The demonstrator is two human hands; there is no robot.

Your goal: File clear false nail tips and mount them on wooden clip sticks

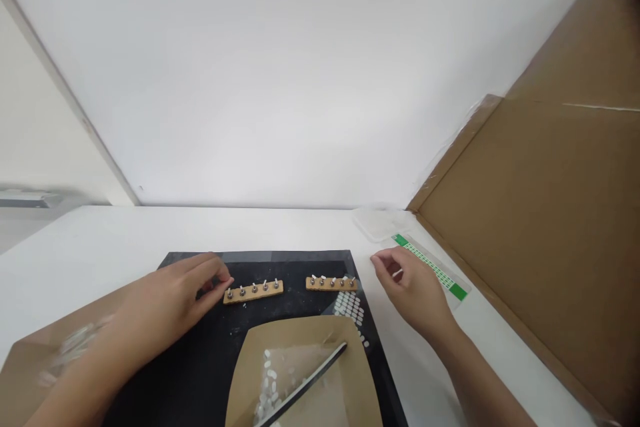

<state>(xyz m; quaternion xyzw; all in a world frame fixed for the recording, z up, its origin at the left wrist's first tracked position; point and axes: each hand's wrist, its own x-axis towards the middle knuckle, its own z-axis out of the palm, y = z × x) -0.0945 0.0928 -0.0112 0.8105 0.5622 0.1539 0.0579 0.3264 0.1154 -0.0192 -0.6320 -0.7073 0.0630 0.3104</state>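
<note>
My left hand (187, 290) has thumb and fingertips pinched together at the left end of a wooden strip (265, 289). Several small metal clips stand in a row along it, each with a white oval piece upright. Whether the fingers grip the strip or a small piece there is hidden. A second wooden strip (325, 284) with clips and white pieces lies to the right. My right hand (407, 283) is raised over the white table, thumb and index finger pinched; anything between them is too small to see. Beneath the second strip, white ovals (349, 307) lie in rows.
A brown tray (367, 373) holds loose white ovals and a dark stick (305, 387). It sits on the black mat (200, 360). A green-and-white card (457, 291) and a clear lid (377, 223) lie at right, near a cardboard wall (540, 213). Another brown tray (20, 367) is at left.
</note>
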